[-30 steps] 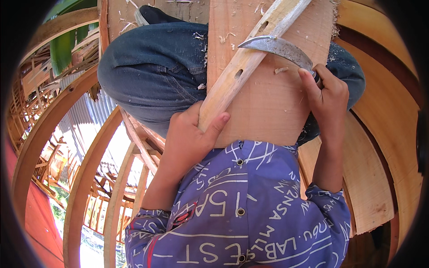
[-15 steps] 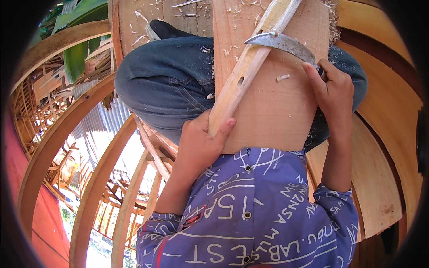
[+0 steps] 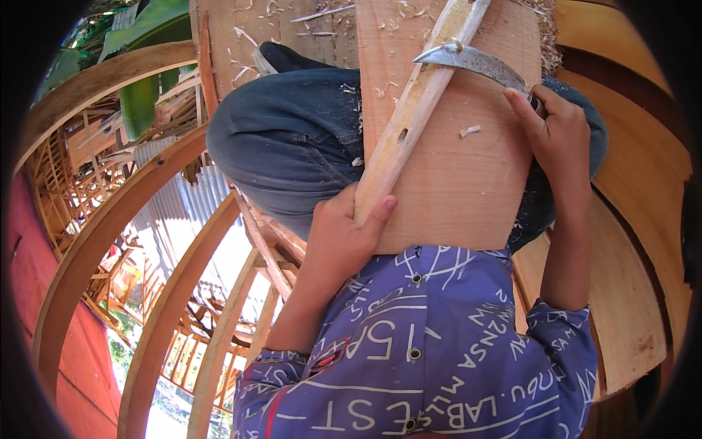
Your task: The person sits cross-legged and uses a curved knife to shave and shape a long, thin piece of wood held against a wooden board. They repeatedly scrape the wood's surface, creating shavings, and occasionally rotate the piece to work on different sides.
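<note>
My left hand [image 3: 344,233] is closed around the near end of a pale wooden stick [image 3: 406,121] with small oval holes along it. The stick slants up and to the right across a broad wooden board [image 3: 450,190] that rests over my lap. In my right hand [image 3: 559,132] is the dark handle of a sickle-shaped knife [image 3: 482,64]. Its curved grey blade lies across the stick's far part, tip pointing left. A small curl of shaving sits at the blade where it meets the wood.
Loose shavings [image 3: 469,132] are scattered on the board and on the planks [image 3: 292,33] beyond my knee. Curved wooden ribs [image 3: 164,322] rise at the left, with corrugated metal sheet [image 3: 186,201] behind them. Curved planks [image 3: 621,285] stand along the right.
The whole scene has shifted slightly to the right in the view. Both hands keep their grips, and the blade stays at about the same stretch of the stick.
</note>
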Motion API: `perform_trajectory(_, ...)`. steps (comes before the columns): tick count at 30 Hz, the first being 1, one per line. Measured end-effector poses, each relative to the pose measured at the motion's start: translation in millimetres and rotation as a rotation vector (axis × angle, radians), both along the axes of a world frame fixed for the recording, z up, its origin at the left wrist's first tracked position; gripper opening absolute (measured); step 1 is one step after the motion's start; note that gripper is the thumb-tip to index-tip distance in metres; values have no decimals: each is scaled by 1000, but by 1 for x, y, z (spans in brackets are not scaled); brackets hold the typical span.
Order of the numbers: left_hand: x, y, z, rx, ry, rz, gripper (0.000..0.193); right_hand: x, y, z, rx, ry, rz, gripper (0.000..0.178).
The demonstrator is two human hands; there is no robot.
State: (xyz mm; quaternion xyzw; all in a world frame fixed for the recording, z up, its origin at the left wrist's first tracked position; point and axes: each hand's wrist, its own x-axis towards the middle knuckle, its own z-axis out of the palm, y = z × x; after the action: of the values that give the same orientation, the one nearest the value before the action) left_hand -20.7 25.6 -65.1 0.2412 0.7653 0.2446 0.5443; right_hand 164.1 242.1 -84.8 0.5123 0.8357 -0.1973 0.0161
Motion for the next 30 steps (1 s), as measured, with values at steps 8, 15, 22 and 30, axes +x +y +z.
perform_trajectory(8,-3,-3,-1,0,38,-61,38,14,38,-20,31,143,-198,56)
perform_trajectory(15,1,-4,-3,32,23,-29,37,11,15,6,-118,220,-120,54)
perform_trajectory(22,-10,-1,0,-30,-100,-43,40,3,-34,18,-191,154,-8,53)
perform_trajectory(30,-25,-4,-9,-75,-313,11,44,-6,-43,15,-147,126,110,53)
